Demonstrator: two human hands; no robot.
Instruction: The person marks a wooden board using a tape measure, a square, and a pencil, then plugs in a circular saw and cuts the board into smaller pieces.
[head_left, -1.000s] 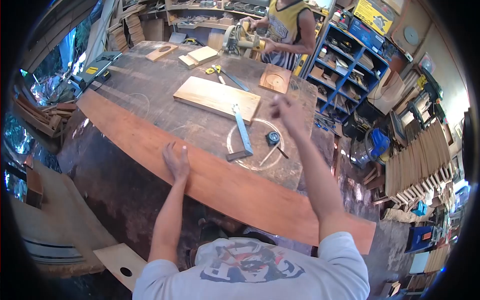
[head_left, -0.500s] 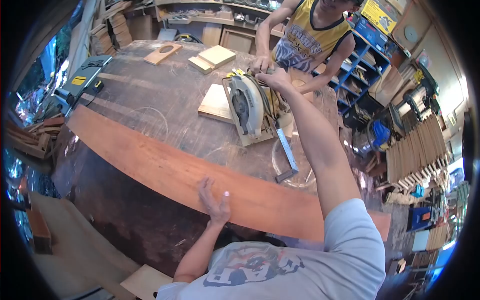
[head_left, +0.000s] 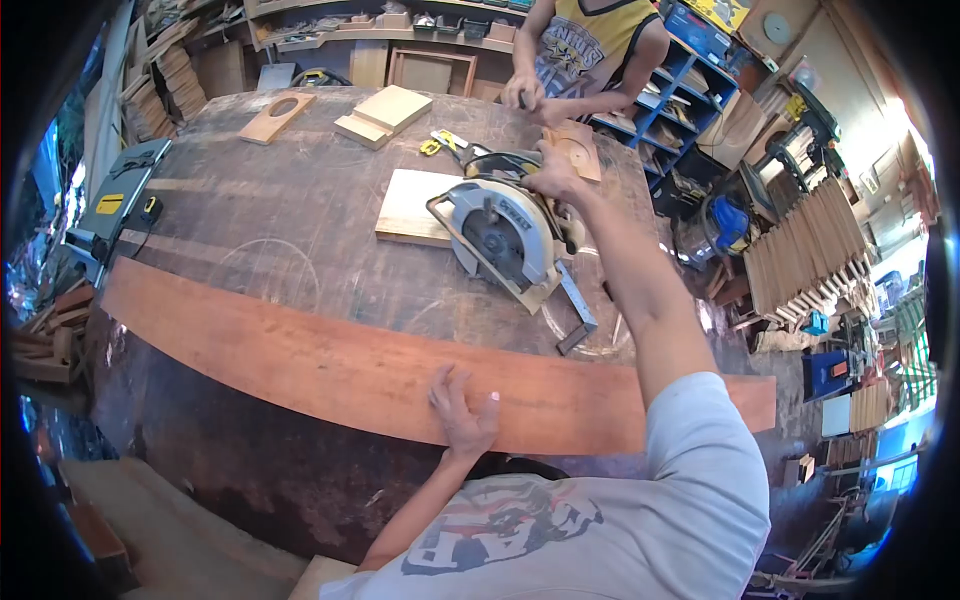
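Observation:
A long reddish-brown wooden board (head_left: 310, 350) lies along the near side of the workbench. My left hand (head_left: 465, 412) rests on its near edge, fingers spread on the face and thumb apart. Farther out, my right hand (head_left: 553, 175) is closed at the back of a circular saw (head_left: 500, 238); the handle is mostly hidden by the fingers. The saw is tilted, its blade side toward me, beside a pale wood block (head_left: 412, 207). A metal try square (head_left: 577, 308) lies just right of the saw's base. A yellow tape measure (head_left: 430, 147) sits behind the saw.
Across the bench (head_left: 230, 215) stands a co-worker in a yellow jersey (head_left: 590, 45), hands together near a wood piece with a round cutout (head_left: 578, 148). Stepped wood blocks (head_left: 383, 115) and a holed piece (head_left: 277, 118) lie at the far side. A grey case (head_left: 125, 190) is at left.
The circular saw has turned and tilted under my right hand, showing more of its blade side. My left hand stays on the board, slightly farther right along it. The view has shifted.

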